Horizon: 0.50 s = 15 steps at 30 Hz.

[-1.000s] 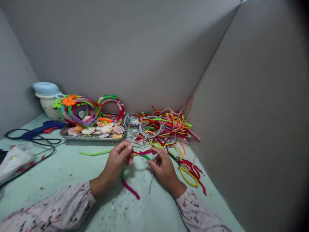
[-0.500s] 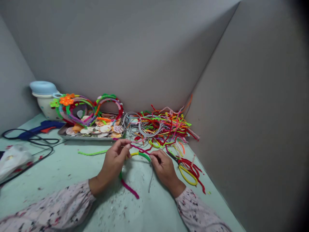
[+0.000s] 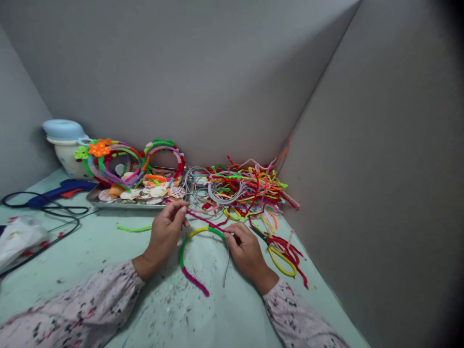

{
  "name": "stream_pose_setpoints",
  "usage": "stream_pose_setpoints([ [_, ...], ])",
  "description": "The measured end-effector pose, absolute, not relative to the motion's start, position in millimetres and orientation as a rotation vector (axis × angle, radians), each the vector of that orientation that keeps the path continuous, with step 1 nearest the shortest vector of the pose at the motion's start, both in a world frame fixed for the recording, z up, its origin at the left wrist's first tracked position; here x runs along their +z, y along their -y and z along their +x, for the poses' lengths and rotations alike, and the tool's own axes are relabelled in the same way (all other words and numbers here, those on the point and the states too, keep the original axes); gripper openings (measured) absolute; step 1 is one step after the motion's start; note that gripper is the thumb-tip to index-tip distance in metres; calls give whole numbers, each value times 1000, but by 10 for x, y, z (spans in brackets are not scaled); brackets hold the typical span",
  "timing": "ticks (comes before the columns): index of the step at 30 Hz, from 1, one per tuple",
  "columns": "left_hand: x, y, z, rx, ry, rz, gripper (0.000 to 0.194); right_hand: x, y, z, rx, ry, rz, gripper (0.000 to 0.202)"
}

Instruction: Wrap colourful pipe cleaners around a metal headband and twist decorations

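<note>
Stem (image 3: 203, 220), fuzzy magenta, ran between the fingers: left hand (image 3: 166, 232) pinched it, right hand (image 3: 248, 249) clamped it against the hoop (image 3: 197, 232), arched just below them. It looked light and soft, best gripped near the hoop; wire (image 3: 227, 265) under the right fingertips seemed springier.

A blue-lidded jar (image 3: 70, 158) stands far left, behind a blue glue gun (image 3: 54, 194). Nearer lie a black cord (image 3: 78, 223) and a plastic bag (image 3: 22, 239). A metal tray (image 3: 126, 206) holds shells (image 3: 158, 192) beneath colourful headbands (image 3: 181, 166). Yellow-handled scissors (image 3: 270, 248) lie on the right side of the tabletop (image 3: 232, 319).
</note>
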<state>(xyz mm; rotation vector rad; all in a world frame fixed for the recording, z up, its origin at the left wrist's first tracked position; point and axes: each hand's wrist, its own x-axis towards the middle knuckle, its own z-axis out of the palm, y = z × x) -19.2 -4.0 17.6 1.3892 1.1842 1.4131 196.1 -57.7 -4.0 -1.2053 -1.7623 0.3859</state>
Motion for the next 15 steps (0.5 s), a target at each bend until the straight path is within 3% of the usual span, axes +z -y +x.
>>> stream_pose_setpoints([
  [8,262,42,-206,1510,-1167,1334,27,-45,553,1971,425,1689,-1215,16],
  [15,199,-26,-225,1517,-1152,1338,30,-127,502,2026,806,1403,-1320,25],
])
